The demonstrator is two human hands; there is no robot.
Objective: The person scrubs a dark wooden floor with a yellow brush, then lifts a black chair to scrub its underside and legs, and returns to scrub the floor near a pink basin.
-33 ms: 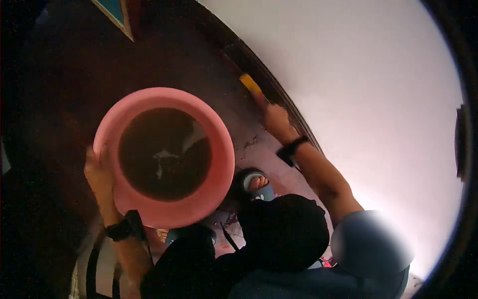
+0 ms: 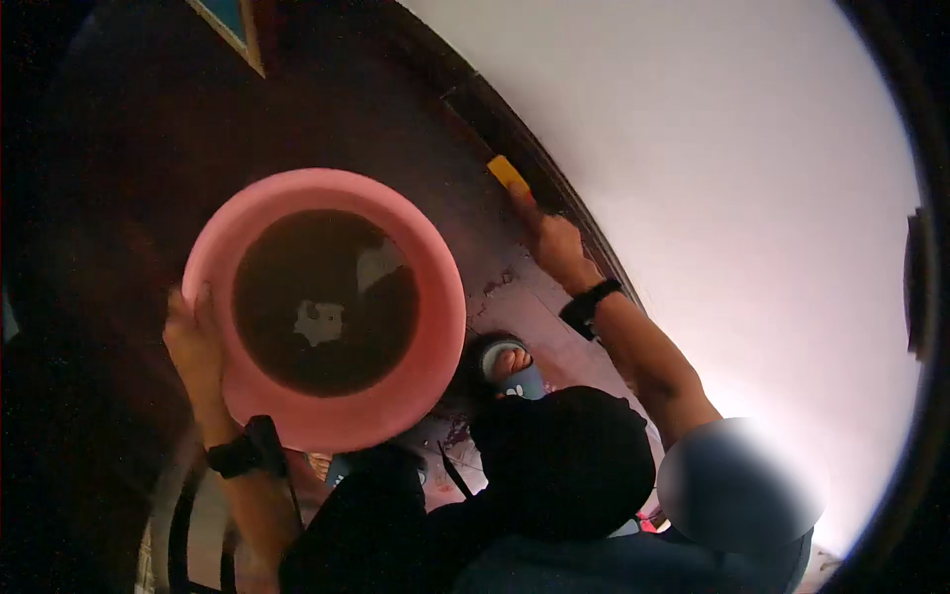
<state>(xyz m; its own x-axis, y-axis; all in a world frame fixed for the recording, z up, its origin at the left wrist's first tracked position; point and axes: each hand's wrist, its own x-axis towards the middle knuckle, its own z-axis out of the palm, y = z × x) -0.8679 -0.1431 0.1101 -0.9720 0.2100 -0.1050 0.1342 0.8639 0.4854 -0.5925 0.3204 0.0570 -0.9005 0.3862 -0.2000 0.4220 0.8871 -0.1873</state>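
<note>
Looking down, I see my left hand (image 2: 194, 342) gripping the rim of a round pink basin (image 2: 327, 307), fingers curled over its left edge. The basin holds dark water and hangs above a dark reddish floor (image 2: 396, 139). My right hand (image 2: 554, 243) is closed around a yellow-handled tool (image 2: 509, 174), its end pressed where the floor meets a pale wall (image 2: 732, 198). A framed teal panel (image 2: 230, 20) sits at the top left. One sandalled foot (image 2: 510, 364) shows below the basin.
</note>
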